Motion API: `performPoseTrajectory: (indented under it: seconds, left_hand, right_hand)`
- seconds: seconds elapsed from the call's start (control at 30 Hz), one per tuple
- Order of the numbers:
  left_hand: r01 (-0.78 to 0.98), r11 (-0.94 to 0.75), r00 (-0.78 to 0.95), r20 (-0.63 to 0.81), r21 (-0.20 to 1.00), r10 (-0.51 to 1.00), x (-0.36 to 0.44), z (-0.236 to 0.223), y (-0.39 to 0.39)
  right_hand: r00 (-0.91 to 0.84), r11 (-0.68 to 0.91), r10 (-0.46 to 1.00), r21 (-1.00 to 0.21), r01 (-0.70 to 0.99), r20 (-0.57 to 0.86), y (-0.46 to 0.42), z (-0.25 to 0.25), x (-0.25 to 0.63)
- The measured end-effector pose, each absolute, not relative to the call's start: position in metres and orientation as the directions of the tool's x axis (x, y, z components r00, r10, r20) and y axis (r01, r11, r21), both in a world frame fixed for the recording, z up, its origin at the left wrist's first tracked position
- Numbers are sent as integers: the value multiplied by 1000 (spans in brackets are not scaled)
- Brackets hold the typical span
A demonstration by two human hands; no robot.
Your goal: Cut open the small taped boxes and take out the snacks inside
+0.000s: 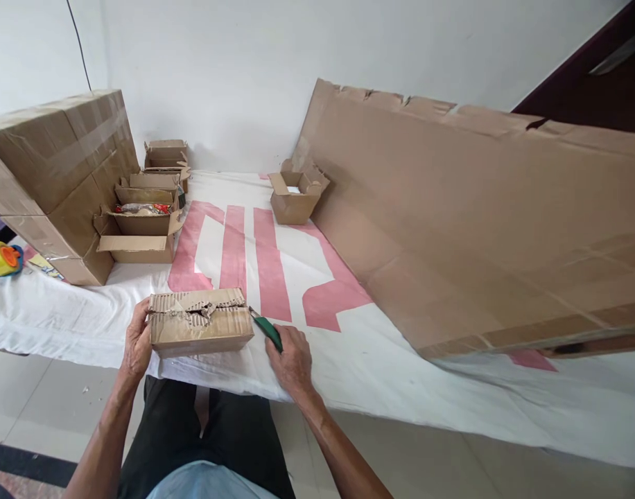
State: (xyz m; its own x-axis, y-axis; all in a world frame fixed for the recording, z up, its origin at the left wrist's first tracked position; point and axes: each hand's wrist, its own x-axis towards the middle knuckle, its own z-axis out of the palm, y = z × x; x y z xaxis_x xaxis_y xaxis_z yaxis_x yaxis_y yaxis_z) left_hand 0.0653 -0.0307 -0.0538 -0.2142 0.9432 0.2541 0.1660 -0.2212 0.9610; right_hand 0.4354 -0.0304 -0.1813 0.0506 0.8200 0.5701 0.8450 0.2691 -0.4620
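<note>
Left hand: my left hand [137,341] is wrapped round the left end of the small cardboard box [199,322], fingers curled against its side and pressing on it.

Right hand: my right hand [292,362] rests on the cloth just right of the box, fingers closed around the green-handled cutter [267,329].

Cutter: its blade end points up and left, reaching the right upper corner of the box; whether the tip is in the cardboard I cannot tell.

Small cardboard box: it lies flat at the near edge of the white cloth [411,367], between my two hands, its top flaps torn and ragged along the middle seam.

White cloth: it covers the low surface and carries large pink shapes [265,260] just beyond the box.

Big cardboard sheet [478,222]: it leans against the wall on the right, its lower edge on the cloth.

Open box at back [295,197]: it stands at the foot of the sheet, flaps up.

Large taped carton [57,180]: far left, with a row of small open boxes [143,222] just beside it, one showing something red inside.

Tape dispenser [3,258]: yellow and orange, at the left edge, well apart from my hands.
</note>
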Motion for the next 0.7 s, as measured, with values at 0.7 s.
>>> performPoseTrajectory:
  seconds: [0.7]
  left_hand:
    - [326, -200, -110, 248, 924, 963, 59, -41, -32]
  right_hand:
    - [120, 253, 830, -559, 790, 545, -31, -186, 439]
